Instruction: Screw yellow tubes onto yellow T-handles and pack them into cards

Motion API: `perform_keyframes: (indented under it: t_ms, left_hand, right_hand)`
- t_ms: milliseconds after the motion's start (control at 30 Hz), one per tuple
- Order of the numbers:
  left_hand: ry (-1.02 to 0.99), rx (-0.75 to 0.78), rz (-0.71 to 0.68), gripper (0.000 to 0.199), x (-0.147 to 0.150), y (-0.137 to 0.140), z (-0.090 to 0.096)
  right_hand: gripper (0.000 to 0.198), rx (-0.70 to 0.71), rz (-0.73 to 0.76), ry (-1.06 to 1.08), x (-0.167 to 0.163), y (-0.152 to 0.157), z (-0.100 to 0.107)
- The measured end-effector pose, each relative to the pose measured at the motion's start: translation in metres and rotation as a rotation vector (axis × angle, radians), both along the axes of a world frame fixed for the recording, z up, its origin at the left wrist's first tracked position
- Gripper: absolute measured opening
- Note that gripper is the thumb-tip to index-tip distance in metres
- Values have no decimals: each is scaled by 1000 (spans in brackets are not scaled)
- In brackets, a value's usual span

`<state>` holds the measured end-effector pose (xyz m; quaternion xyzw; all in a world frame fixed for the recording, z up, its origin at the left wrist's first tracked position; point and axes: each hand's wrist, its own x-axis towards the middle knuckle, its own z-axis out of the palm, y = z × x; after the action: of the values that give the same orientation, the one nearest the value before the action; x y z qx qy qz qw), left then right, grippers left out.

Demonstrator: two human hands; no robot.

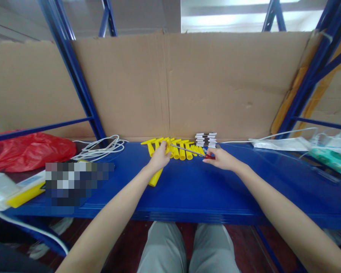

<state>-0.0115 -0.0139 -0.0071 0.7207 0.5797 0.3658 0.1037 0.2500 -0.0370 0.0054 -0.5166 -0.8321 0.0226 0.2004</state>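
My left hand (160,156) is closed around a yellow T-shaped plastic handle (156,178), whose tube points down toward the front edge. My right hand (219,158) grips a screwdriver (187,150) by its red handle. The long metal shaft runs leftward, and its tip is at the yellow piece by my left fingers; exact contact is too small to tell. Behind the hands lies a row of similar yellow T-shaped handles (182,153). Smaller yellow parts (198,150) lie at the row's right end, beside a stack of white booklets or packets (206,140).
A blue shelf surface (204,189) is backed by a cardboard sheet (221,87) between blue posts. On the left are a coiled white cable (109,146) and a red plastic bag (31,151). A green-and-white package (329,159) lies at the right.
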Motion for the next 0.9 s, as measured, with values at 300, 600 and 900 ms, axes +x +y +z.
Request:
perform_keyframes:
  t_ms: [300,600,900]
  left_hand:
    - [0,-8,-8,23,0,1,-1]
    - [2,6,-15,24,1,0,-1]
    - [-10,16,-27,23,0,1,-1]
  right_hand:
    - [28,-45,70,10,0,1,1]
    - [15,50,-126,-21,-1,4,-6]
    - [28,-81,40,14,-2,4,-3]
